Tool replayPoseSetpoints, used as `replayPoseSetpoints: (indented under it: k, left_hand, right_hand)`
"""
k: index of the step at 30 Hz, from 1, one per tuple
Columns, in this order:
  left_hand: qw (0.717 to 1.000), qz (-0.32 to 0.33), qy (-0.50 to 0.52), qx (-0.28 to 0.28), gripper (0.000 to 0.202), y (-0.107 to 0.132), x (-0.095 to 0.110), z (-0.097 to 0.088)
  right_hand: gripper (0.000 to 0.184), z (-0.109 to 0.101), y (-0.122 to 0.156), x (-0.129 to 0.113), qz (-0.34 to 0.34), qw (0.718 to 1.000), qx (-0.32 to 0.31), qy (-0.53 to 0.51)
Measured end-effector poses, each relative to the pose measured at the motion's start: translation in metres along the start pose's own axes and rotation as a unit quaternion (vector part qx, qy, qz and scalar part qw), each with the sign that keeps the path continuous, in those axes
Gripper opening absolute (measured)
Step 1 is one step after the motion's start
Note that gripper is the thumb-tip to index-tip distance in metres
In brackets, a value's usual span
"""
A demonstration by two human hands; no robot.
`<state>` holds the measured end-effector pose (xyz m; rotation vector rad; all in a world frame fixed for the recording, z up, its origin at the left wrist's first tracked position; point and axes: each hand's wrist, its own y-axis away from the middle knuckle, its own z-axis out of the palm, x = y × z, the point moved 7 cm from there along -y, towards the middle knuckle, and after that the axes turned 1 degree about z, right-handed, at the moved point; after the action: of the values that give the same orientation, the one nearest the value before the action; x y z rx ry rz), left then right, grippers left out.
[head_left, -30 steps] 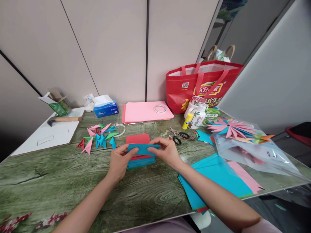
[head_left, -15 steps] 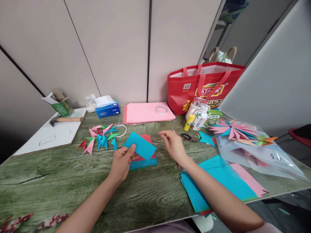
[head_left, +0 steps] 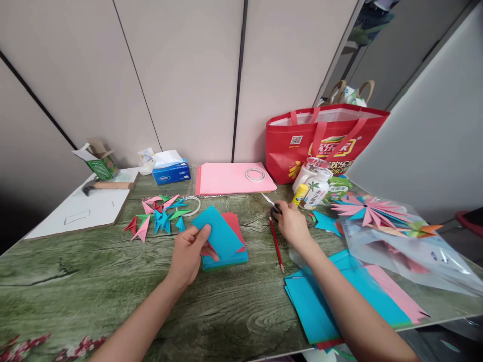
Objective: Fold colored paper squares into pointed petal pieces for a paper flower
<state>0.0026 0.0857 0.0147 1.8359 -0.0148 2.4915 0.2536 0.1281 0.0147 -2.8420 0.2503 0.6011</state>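
Note:
My left hand (head_left: 191,251) pinches a blue paper rectangle (head_left: 219,229) between thumb and fingers. That sheet is tilted above a small stack of red paper (head_left: 234,225) and blue paper (head_left: 230,260) on the table. Farther right, my right hand (head_left: 293,222) has its fingers closed on the black handles of a pair of scissors (head_left: 276,210), whose blades point away to the upper left. A red pencil (head_left: 276,246) lies just left of that hand. Folded paper pieces (head_left: 160,213) in pink, red, green and blue lie beyond my left hand.
Larger blue sheets (head_left: 313,306) lie under my right forearm. A yellow glue stick (head_left: 300,194) and a white jar (head_left: 318,188) stand before a red bag (head_left: 287,151). Pink paper (head_left: 226,178), a tissue box (head_left: 171,172) and a hammer (head_left: 109,185) are at the back.
My right hand has moved right and down onto the scissors and now grips their handles. My left hand still holds the blue paper, tilted a little more steeply. The view has shifted slightly.

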Motion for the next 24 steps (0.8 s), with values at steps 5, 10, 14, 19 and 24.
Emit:
replayPoseSetpoints:
  k: [5,10,14,19,24]
  left_hand:
    - [1.000,0.011,-0.004,-0.003,0.028,0.002,0.005,0.001]
    - [1.000,0.009,0.006,0.011,0.029,0.003,0.009,0.001]
    - [0.999,0.017,0.016,0.029,0.027,0.004,0.009,-0.001]
    - [0.999,0.030,-0.007,0.009,0.029,0.004,0.009,0.002]
    - [1.000,0.019,-0.018,0.004,0.025,0.005,0.006,0.003]
  right_hand:
    - [0.052,0.001,0.020,-0.049,-0.130,0.832,-0.131,-0.523]
    - [0.052,0.024,0.058,-0.083,-0.122,0.737,-0.297,-0.595]
    - [0.045,0.032,0.071,-0.089,-0.137,0.725,-0.334,-0.586]
    - [0.040,0.032,0.077,-0.095,-0.163,0.713,-0.359,-0.580]
    - [0.044,0.032,0.079,-0.096,-0.157,0.731,-0.359,-0.559]
